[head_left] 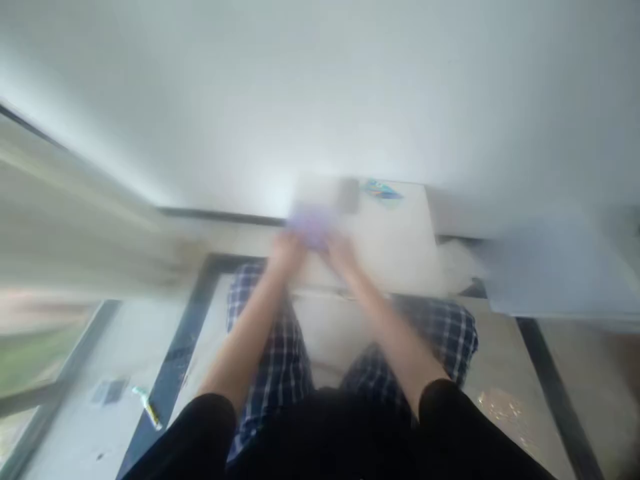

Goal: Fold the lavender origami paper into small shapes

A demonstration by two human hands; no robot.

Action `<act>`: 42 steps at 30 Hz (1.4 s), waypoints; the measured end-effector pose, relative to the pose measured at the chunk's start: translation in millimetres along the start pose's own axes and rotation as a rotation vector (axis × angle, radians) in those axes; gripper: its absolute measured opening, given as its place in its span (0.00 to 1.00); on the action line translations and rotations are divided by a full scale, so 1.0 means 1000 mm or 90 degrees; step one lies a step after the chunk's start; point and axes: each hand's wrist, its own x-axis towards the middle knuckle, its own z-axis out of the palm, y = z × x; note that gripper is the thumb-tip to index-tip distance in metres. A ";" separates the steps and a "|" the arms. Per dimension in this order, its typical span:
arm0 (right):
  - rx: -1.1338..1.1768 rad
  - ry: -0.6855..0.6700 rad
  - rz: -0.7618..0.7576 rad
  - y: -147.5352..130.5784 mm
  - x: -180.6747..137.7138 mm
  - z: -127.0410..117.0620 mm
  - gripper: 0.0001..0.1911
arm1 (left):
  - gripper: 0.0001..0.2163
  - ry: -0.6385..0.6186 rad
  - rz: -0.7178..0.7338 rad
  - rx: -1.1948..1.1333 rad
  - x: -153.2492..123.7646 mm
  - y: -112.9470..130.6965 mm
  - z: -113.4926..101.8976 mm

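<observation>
Strong motion blur covers most of the view. A small purple thing [314, 225], its kind too smeared to make out, is at the near side of a low white surface [403, 243]. My left hand [289, 248] is at its lower left edge and my right hand [340, 250] at its lower right edge. Both seem to touch it, but the fingers are smeared, so their grip does not show. Beyond it are a pale blurred shape and a grey patch [349, 195]. A shiny blue-green wrapper or print [383, 190] lies to the right on the white surface.
A white wall [350, 87] rises straight ahead. On the right is a blurred pale panel or sheet [560, 260]. A small green-and-yellow tube-like thing [147, 408] lies on the floor at left. Shiny gold bits [505, 410] are on the floor at right.
</observation>
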 end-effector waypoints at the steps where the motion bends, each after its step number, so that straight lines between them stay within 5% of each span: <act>1: 0.000 -0.004 0.000 0.002 -0.001 -0.001 0.29 | 0.23 0.000 0.001 -0.003 0.000 0.001 -0.001; 13: 0.014 0.038 0.018 0.013 -0.012 0.001 0.19 | 0.21 0.040 0.070 -0.035 0.003 -0.010 0.003; 32: 0.134 0.109 0.048 0.032 -0.036 -0.009 0.24 | 0.17 0.058 0.143 -0.095 -0.010 0.001 0.006; 42: 0.145 0.144 0.149 0.067 -0.094 -0.033 0.24 | 0.16 0.025 0.169 -0.147 -0.022 0.055 0.023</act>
